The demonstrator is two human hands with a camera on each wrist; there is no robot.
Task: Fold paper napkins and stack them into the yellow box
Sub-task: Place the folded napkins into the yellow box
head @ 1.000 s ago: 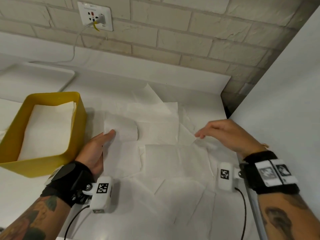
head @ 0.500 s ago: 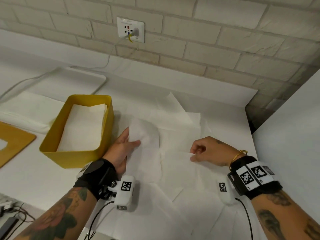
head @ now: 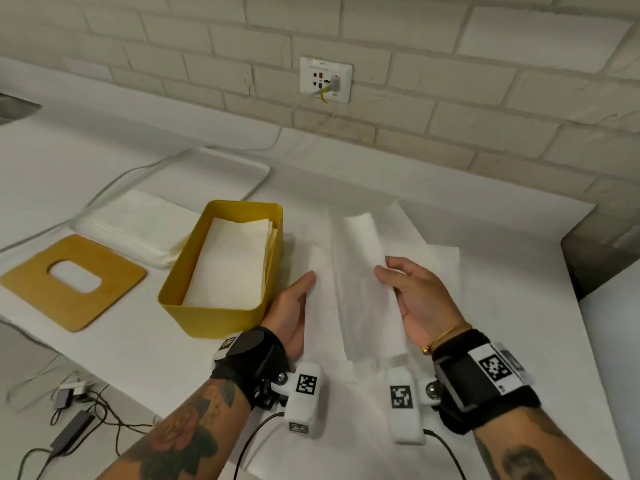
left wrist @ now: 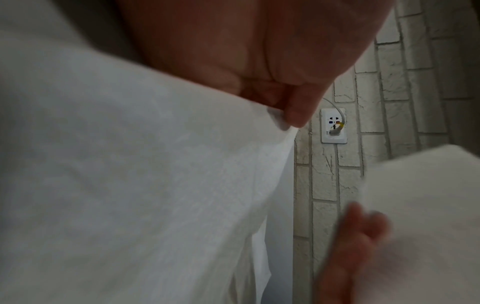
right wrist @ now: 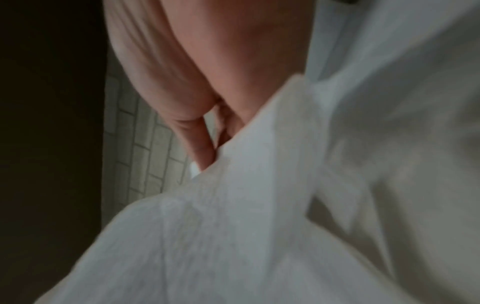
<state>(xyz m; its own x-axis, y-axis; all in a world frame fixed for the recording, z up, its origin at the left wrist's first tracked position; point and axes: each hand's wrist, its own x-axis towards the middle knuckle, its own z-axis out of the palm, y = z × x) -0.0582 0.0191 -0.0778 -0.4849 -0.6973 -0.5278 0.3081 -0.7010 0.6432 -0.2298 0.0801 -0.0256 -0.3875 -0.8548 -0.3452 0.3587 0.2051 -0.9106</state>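
Both hands have closed in on one sheet since half a second ago: then the right hand (head: 420,303) was a loose fist pinching an edge out to the right, and now it faces the left hand (head: 294,311) across a thin white paper napkin (head: 356,271) lifted between them. That napkin stands as a long strip running away from the person, its far end curled over. From the head camera the left hand's fingers lie straight and pressed together along the strip's left edge; the left wrist view shows a fingertip (left wrist: 296,115) pinching that edge. On the other side, the right hand's fingers are curled lightly at the right edge, and the right wrist view, though blurred, shows them nipping the paper (right wrist: 259,185). More unfolded white napkins (head: 446,271) lie spread on the white table (head: 131,351) beneath. Just left of the left hand stands the yellow rectangular plastic box (head: 214,313), with folded napkins (head: 228,265) stacked inside. Further left lie a flat wooden lid with an oval slot (head: 41,282) and a stack of white sheets (head: 138,230).
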